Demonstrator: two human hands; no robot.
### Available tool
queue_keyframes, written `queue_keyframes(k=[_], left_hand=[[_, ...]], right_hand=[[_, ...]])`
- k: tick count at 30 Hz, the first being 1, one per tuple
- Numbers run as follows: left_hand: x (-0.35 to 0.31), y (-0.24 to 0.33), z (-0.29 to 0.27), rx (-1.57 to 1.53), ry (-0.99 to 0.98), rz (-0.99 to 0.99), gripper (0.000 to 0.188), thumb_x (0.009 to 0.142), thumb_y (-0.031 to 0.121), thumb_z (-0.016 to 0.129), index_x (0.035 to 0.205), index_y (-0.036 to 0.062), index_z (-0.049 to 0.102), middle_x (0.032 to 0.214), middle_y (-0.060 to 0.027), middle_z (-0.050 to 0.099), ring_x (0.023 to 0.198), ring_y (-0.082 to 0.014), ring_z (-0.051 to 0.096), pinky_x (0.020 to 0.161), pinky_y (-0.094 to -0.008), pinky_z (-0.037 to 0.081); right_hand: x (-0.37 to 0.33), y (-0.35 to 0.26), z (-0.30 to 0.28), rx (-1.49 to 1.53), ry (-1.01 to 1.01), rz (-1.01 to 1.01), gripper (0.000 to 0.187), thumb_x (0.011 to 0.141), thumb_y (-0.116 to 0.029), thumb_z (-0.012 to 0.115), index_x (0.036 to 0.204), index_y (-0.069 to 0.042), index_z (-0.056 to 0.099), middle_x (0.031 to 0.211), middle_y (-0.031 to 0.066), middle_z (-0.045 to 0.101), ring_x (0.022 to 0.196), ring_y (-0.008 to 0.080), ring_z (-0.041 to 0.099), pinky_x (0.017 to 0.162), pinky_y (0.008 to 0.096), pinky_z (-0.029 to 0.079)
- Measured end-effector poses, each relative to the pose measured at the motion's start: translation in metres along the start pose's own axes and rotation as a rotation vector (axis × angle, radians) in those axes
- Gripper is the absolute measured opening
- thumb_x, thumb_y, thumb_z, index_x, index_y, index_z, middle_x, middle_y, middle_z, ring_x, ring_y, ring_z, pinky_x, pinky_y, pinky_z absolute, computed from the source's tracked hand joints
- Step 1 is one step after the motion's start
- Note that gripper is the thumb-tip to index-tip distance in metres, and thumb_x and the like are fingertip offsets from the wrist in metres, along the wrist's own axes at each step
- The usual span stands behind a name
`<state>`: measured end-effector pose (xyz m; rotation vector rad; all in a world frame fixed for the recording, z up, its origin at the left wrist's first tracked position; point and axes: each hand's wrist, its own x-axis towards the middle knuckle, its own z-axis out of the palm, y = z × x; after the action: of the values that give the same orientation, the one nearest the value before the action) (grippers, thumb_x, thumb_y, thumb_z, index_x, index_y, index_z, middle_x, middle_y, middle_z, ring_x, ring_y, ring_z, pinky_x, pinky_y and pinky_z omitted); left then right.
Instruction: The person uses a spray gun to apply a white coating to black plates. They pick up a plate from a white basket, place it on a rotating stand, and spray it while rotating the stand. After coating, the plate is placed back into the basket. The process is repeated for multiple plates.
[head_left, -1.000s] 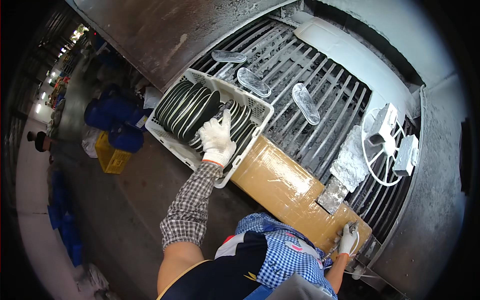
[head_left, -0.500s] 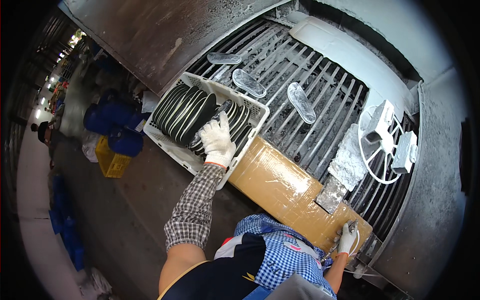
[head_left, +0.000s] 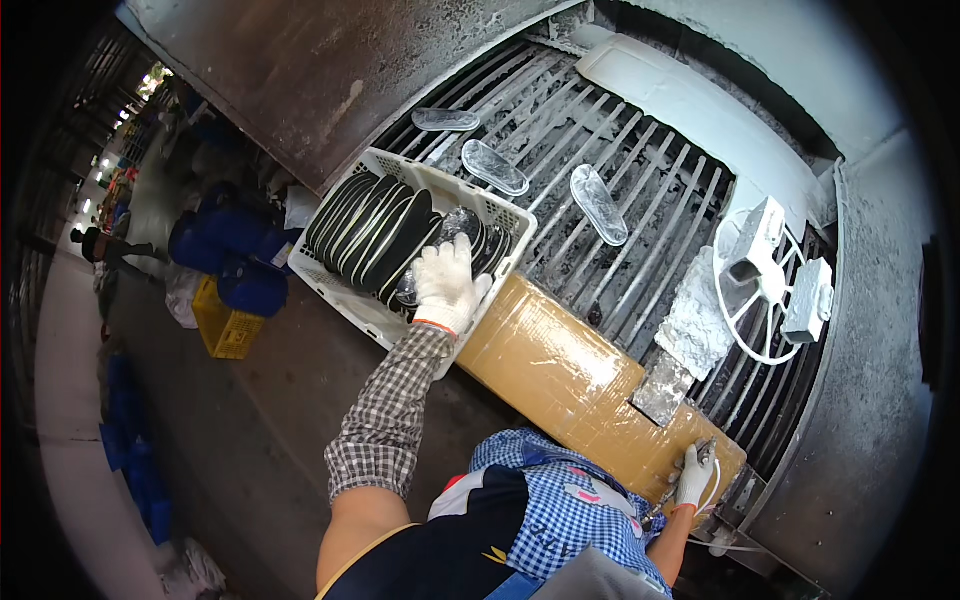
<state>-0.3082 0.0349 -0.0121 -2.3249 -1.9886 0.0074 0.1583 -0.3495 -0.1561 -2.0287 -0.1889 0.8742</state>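
Note:
My left hand (head_left: 444, 285), in a white knitted glove, reaches into a white perforated plastic crate (head_left: 333, 290). Its fingers curl over a shiny sole-shaped piece (head_left: 460, 222), which shows beyond the fingertips and beside the palm; the grip itself is partly hidden. Dark shoe soles (head_left: 385, 240) with pale edges stand on edge in a row to the left of the hand. My right hand (head_left: 692, 480), also gloved, closes around a small metal tool (head_left: 706, 452) that looks like a spray gun, with a thin white hose, above the right end of a tape-covered cardboard surface (head_left: 555, 345).
Beyond the cardboard lies a dusty slatted metal rack (head_left: 650, 235) with three shiny sole-shaped pieces (head_left: 598, 205) on it. A white-coated spoked wheel with blocks (head_left: 768, 285) sits at right. Metal walls flank the rack. Blue drums (head_left: 250, 283) and a yellow crate (head_left: 222, 320) stand left.
My left hand has shifted slightly right and down within the crate, and the shiny piece under it has shifted too. My right hand looks unmoved.

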Motion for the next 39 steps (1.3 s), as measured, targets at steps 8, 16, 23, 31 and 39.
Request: queue_keyframes(k=[8, 16, 23, 31, 39], left_hand=[[0.043, -0.062, 0.02, -0.516, -0.133, 0.074, 0.055, 0.089, 0.018, 0.07, 0.143, 0.0145, 0.067, 0.139, -0.0159, 0.065, 0.133, -0.0348, 0.061, 0.118, -0.0416, 0.045], [0.059, -0.083, 0.004, -1.207, -0.509, -0.289, 0.102, 0.079, 0.018, 0.091, 0.159, -0.0095, 0.034, 0.148, -0.0224, 0.059, 0.134, -0.0294, 0.06, 0.116, -0.0395, 0.047], [0.064, -0.108, 0.021, -1.502, -0.896, -0.373, 0.059, 0.087, 0.017, 0.087, 0.138, -0.0011, 0.063, 0.121, -0.0102, 0.076, 0.105, -0.0197, 0.073, 0.099, -0.0381, 0.059], [0.059, -0.075, -0.022, -1.279, -0.862, -0.278, 0.055, 0.093, 0.022, 0.082, 0.139, -0.0014, 0.063, 0.118, -0.01, 0.076, 0.101, -0.0189, 0.074, 0.094, -0.0345, 0.06], [0.071, -0.079, -0.008, -1.484, -0.864, -0.224, 0.08, 0.088, 0.017, 0.082, 0.157, -0.0001, 0.046, 0.137, -0.0131, 0.069, 0.121, -0.0215, 0.069, 0.107, -0.0381, 0.054]], right_hand=[[-0.001, 0.004, 0.004, 0.045, 0.076, -0.106, 0.034, 0.105, -0.018, 0.065, 0.138, -0.01, 0.06, 0.078, 0.0024, 0.061, 0.052, 0.0137, 0.056, 0.037, 0.0283, 0.043], [-0.004, 0.002, 0.005, 0.008, 0.093, -0.088, 0.034, 0.105, -0.018, 0.066, 0.138, -0.01, 0.06, 0.079, 0.0022, 0.062, 0.054, 0.0134, 0.058, 0.037, 0.0282, 0.044], [0.004, 0.007, 0.002, -0.006, 0.086, -0.103, 0.03, 0.106, -0.018, 0.065, 0.134, -0.011, 0.061, 0.079, 0.0022, 0.062, 0.054, 0.0134, 0.058, 0.037, 0.0281, 0.044], [-0.008, -0.011, 0.008, -0.024, 0.071, -0.055, 0.025, 0.105, -0.02, 0.066, 0.129, -0.012, 0.062, 0.077, 0.0022, 0.061, 0.051, 0.0145, 0.057, 0.037, 0.0293, 0.044], [0.002, 0.003, 0.005, 0.001, 0.096, -0.077, 0.028, 0.105, -0.021, 0.067, 0.131, -0.013, 0.062, 0.078, 0.0017, 0.06, 0.051, 0.0138, 0.056, 0.037, 0.0297, 0.044]])
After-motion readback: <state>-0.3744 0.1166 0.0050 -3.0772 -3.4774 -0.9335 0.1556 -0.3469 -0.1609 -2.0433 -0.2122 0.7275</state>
